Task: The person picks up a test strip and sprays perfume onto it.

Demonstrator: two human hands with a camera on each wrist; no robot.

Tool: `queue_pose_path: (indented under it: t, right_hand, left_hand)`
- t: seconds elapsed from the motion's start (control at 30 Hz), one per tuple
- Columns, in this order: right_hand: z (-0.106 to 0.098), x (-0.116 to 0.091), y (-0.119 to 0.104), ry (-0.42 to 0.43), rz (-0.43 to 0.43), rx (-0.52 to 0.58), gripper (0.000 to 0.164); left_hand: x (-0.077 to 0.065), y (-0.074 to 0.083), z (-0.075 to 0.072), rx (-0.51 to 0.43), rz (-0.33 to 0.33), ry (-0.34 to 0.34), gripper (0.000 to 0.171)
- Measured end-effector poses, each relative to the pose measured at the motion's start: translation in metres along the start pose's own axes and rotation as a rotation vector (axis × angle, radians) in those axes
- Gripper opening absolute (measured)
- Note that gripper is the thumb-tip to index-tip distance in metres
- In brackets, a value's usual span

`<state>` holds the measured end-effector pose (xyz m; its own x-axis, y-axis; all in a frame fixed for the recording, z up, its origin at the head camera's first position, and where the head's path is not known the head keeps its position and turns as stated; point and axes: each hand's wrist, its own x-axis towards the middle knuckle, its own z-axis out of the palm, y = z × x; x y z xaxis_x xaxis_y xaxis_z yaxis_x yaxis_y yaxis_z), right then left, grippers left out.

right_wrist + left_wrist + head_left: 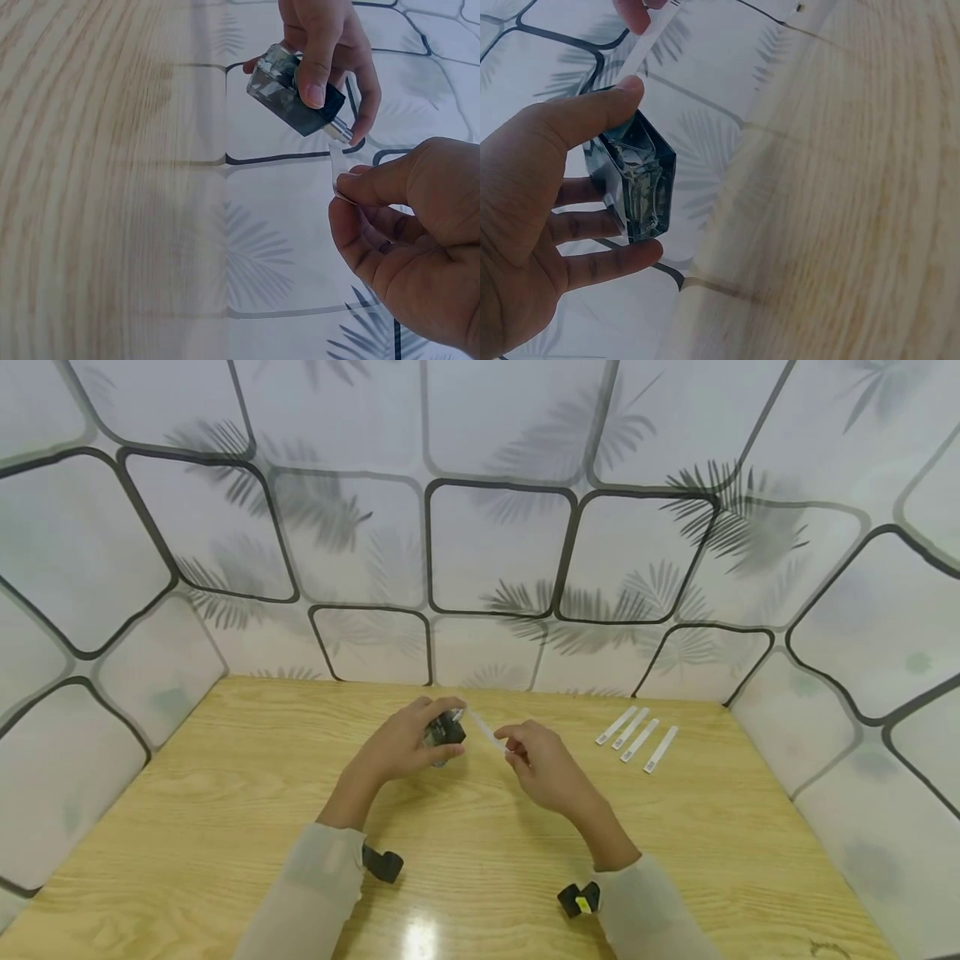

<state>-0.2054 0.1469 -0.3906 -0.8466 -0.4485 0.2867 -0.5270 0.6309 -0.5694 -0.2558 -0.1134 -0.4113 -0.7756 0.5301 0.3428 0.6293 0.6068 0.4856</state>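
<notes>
My left hand (401, 739) holds a dark, faceted glass perfume bottle (645, 180) above the table, tilted, with its thumb on one side and fingers on the other. In the right wrist view the silver spray nozzle (339, 130) points toward my right hand (543, 768), and the left index finger reaches down to its end. Thumb and index finger of the right hand pinch a narrow white paper test strip (337, 169). The strip's far end lies close by the nozzle; whether they touch I cannot tell.
Several white paper strips (637, 741) lie side by side on the wooden table (450, 860), right of my right hand. Patterned wall covering (495, 543) rises behind the table and at both sides. Black wrist cameras sit at both sleeves.
</notes>
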Motion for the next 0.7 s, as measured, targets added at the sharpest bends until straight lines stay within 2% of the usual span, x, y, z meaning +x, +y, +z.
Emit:
queue_pose_path:
  t: [0.23, 0.7]
  right_hand:
    - [0.0025, 0.0000, -0.0009, 0.010, 0.011, -0.026, 0.029]
    - [0.0036, 0.0014, -0.0034, 0.011, 0.009, -0.020, 0.029]
  left_hand:
    - [-0.0005, -0.0023, 0.0018, 0.010, 0.001, 0.015, 0.065]
    - [-0.0006, -0.0062, 0.0024, -0.046, 0.017, -0.001, 0.062]
